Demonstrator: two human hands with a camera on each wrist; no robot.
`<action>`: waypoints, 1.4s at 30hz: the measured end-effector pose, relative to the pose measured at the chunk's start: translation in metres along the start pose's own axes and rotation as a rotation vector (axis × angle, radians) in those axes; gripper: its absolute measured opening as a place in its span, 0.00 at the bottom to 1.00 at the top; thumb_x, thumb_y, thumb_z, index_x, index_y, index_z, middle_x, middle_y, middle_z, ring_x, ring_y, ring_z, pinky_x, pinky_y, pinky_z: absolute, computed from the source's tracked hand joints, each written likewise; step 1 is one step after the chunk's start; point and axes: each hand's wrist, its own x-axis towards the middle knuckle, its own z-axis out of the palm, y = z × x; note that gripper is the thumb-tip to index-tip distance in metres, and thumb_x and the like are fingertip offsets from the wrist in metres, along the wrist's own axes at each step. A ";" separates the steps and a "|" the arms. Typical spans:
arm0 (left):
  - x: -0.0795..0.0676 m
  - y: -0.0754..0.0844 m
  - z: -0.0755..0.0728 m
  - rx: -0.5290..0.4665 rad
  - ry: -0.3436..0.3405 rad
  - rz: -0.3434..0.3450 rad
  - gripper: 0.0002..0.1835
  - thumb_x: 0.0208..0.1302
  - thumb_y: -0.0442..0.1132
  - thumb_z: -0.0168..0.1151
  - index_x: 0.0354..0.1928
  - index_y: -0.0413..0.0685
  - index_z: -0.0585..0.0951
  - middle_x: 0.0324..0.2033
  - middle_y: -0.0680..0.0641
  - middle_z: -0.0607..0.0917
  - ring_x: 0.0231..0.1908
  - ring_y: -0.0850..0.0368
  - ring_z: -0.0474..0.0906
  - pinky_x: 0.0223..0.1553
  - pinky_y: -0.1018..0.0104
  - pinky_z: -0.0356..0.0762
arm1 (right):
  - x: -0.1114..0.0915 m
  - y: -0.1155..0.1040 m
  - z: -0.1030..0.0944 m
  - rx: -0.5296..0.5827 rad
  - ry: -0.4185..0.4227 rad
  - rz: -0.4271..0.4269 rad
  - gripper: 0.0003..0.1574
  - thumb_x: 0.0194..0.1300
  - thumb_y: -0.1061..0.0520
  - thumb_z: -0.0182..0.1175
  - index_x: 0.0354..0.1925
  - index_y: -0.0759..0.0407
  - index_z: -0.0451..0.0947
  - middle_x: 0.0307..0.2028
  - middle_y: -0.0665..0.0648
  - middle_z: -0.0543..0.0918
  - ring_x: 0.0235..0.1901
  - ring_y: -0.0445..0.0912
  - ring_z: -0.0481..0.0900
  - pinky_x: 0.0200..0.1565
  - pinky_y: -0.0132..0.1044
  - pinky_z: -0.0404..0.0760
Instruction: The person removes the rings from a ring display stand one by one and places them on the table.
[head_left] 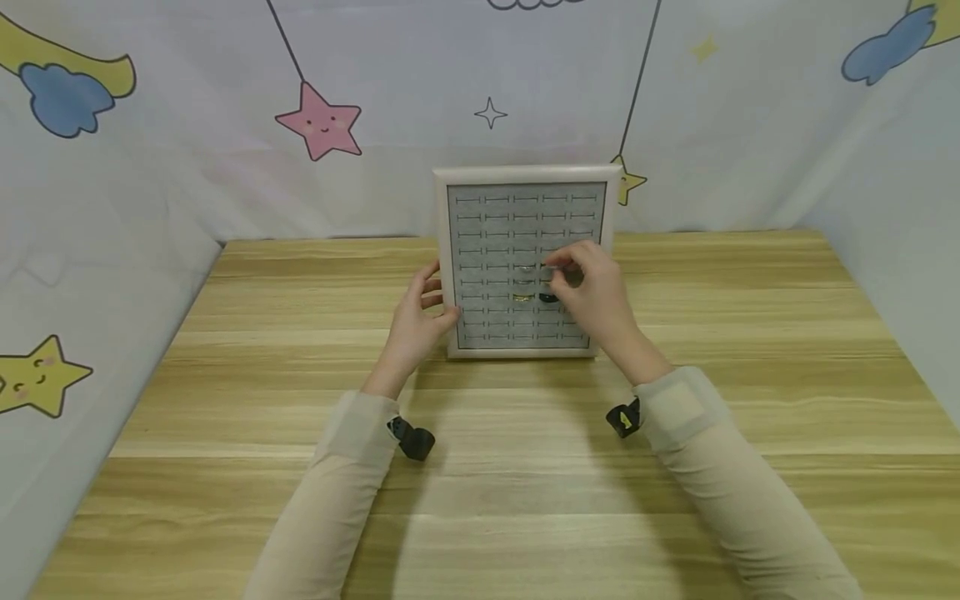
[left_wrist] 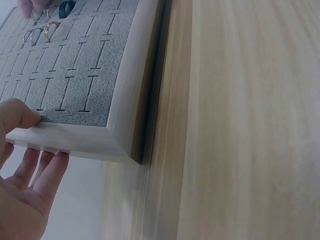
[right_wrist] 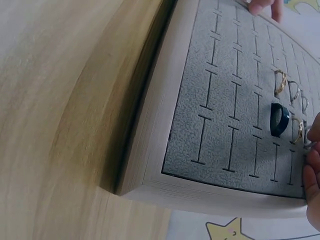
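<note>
A ring display board (head_left: 525, 174), with a whitish frame and a grey slotted pad (right_wrist: 200, 90), stands upright on the table. My left hand (head_left: 415, 323) grips its left edge, thumb on the front and fingers behind. At the pad's right half, my right hand (head_left: 597, 290) pinches a silver ring (right_wrist: 307, 129) at a slot, its fingertips hiding part of it. Below sit a gold ring (right_wrist: 300, 132) and a wide dark ring (right_wrist: 285, 121) in the same column. The column to the left holds another gold ring (head_left: 522, 298) and two silver rings (right_wrist: 297, 93).
The wood-grain table (head_left: 510, 500) spreads around the board. Behind it hangs a pale curtain (head_left: 405, 67) printed with stars and clouds. A small black wrist camera (head_left: 414, 442) sits on the left wrist, another (head_left: 624, 419) on the right.
</note>
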 end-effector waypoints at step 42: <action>-0.003 0.002 0.000 0.022 -0.008 -0.005 0.40 0.62 0.30 0.58 0.73 0.54 0.54 0.64 0.40 0.68 0.62 0.43 0.69 0.57 0.50 0.76 | -0.018 0.091 -0.068 0.204 -0.160 0.854 0.27 0.69 0.58 0.52 0.62 0.71 0.68 0.40 0.46 0.74 0.29 0.26 0.69 0.35 0.18 0.74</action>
